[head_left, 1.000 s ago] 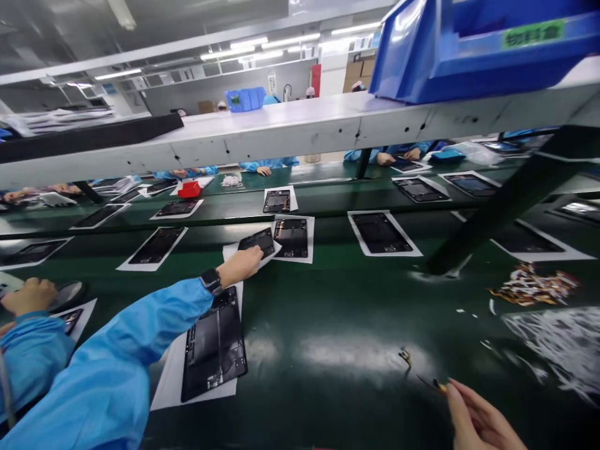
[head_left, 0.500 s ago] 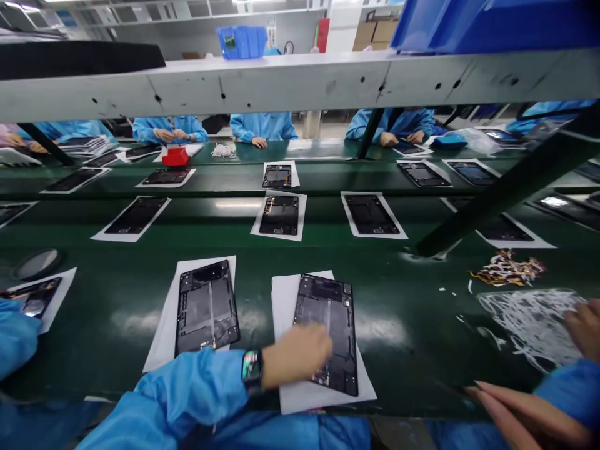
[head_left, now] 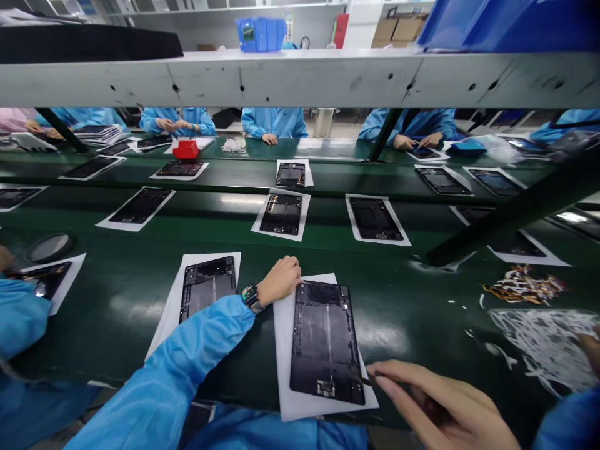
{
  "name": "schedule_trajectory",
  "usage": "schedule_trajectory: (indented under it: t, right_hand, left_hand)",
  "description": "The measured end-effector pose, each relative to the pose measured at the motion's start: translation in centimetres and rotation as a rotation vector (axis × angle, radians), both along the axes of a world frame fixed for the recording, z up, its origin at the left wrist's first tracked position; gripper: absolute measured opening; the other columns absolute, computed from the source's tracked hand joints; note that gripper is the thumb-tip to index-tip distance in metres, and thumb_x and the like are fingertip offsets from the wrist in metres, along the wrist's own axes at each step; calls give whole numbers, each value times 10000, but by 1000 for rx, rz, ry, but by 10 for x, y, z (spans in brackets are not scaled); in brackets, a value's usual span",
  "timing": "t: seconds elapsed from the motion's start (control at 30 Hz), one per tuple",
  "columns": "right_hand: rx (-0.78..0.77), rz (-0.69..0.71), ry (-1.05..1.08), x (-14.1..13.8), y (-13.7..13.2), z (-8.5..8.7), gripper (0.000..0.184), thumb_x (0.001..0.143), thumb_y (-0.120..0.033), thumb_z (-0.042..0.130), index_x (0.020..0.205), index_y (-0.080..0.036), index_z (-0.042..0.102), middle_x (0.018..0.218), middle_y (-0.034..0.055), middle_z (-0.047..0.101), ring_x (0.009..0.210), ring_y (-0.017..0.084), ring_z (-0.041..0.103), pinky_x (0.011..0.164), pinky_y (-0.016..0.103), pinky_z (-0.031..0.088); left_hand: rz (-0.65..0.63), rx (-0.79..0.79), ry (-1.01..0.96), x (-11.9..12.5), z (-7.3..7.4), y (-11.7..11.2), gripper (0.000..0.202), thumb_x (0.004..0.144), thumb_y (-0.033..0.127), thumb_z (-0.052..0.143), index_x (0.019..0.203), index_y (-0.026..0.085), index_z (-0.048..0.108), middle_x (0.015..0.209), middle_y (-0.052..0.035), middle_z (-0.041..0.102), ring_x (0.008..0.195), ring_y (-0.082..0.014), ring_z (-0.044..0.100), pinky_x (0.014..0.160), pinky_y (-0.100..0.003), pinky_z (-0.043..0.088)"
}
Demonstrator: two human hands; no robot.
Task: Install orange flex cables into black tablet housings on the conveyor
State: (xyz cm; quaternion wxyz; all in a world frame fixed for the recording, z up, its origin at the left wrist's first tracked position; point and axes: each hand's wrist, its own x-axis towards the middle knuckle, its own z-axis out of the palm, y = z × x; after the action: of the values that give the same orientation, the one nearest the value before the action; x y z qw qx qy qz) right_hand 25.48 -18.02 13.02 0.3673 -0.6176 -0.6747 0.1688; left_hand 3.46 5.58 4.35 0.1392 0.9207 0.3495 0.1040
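Observation:
A black tablet shell (head_left: 325,340) lies inner side up on a white paper sheet (head_left: 284,350) on the green belt (head_left: 412,325), right in front of me. My left hand (head_left: 280,279), in a blue sleeve with a wristwatch, has its fingers curled against the shell's top left corner. My right hand (head_left: 435,406) comes in from the lower right. It pinches a thin dark tool (head_left: 367,379) whose tip touches the shell's lower right edge. A second shell on paper (head_left: 206,287) lies just to the left, under my forearm.
More shells on paper sheets (head_left: 281,214) ride the belt lanes beyond. White scraps (head_left: 544,340) and coloured scraps (head_left: 522,287) lie at the right. A grey shelf beam (head_left: 300,78) and a black strut (head_left: 510,212) cross overhead. Blue-sleeved co-workers (head_left: 19,312) sit left, right and opposite.
My left hand drew a shell on its paper from the far lane to the near edge, then moved to its top left corner. My right hand brought the tool to the shell.

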Motion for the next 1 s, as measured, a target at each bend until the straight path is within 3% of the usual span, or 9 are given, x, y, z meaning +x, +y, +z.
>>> schedule_trajectory:
  t: [0.07, 0.13, 0.2, 0.23, 0.3, 0.37, 0.53, 0.7, 1.0]
  right_hand:
    - [-130, 88, 67, -14, 28, 10, 170, 872, -414, 648, 954, -309, 754, 774, 1, 725, 528, 156, 616, 496, 228, 507]
    - [-273, 159, 147, -25, 65, 9, 192, 894, -409, 606, 920, -275, 741, 731, -6, 707, 529, 148, 597, 479, 225, 462]
    - [-339, 209, 221, -32, 105, -4, 187, 874, -360, 595, 866, -226, 725, 766, 13, 711, 647, 173, 632, 583, 246, 475]
    - [-347, 212, 209, -34, 124, -14, 169, 848, -325, 598, 824, -210, 719, 751, 15, 704, 643, 171, 617, 587, 252, 457]
    - [-360, 229, 142, -37, 158, -38, 145, 799, -274, 605, 740, -192, 708, 694, 10, 680, 613, 160, 574, 584, 261, 418]
    - [-400, 243, 108, -39, 182, -61, 129, 768, -242, 610, 712, -181, 709, 685, 9, 670, 627, 154, 566, 605, 261, 408]
    - [-488, 236, 52, -45, 213, -97, 88, 722, -192, 640, 681, -166, 713, 584, -15, 602, 556, 127, 513, 542, 242, 355]
    - [-565, 247, -11, -47, 230, -106, 36, 659, -140, 693, 656, -176, 692, 533, -53, 539, 541, 111, 498, 512, 221, 321]
    - [-635, 290, -155, -41, 247, -108, 187, 658, -189, 793, 657, -179, 606, 571, -69, 555, 558, 99, 503, 513, 215, 318]
  left_hand:
    - [-7, -218, -219, -10, 12, -21, 234, 1005, 322, 411, 1015, 155, 575, 1129, -105, 594, 1075, -211, 544, 944, -356, 419]
    - [-72, -620, -488, -16, 19, -48, 290, 1028, 354, 336, 1164, 165, 510, 1101, -102, 639, 1032, -186, 600, 913, -332, 453]
    - [-88, -948, -611, -18, 17, -74, 339, 987, 370, 448, 1251, 157, 435, 974, -83, 678, 904, -175, 647, 818, -300, 488]
    - [-43, -1003, -606, -18, 12, -84, 406, 934, 351, 550, 1263, 151, 420, 898, -60, 680, 833, -170, 650, 777, -287, 490]
    - [105, -890, -522, -19, 0, -97, 509, 819, 242, 672, 1261, 152, 435, 795, -10, 654, 745, -158, 626, 745, -276, 480]
    - [207, -634, -388, -21, -12, -100, 503, 802, 149, 617, 1277, 165, 452, 800, -4, 636, 759, -165, 608, 768, -294, 475]
    - [198, -178, -77, -24, -20, -96, 452, 830, 80, 474, 1276, 154, 452, 958, -86, 617, 899, -227, 582, 821, -357, 485]
    - [64, 8, 64, -18, -20, -96, 136, 859, 53, 470, 897, 157, 549, 916, -93, 592, 895, -251, 549, 764, -372, 503]
    - [-146, 109, -51, -26, -18, -91, 177, 946, 72, 424, 1044, 148, 551, 892, -59, 618, 832, -199, 583, 758, -336, 509]
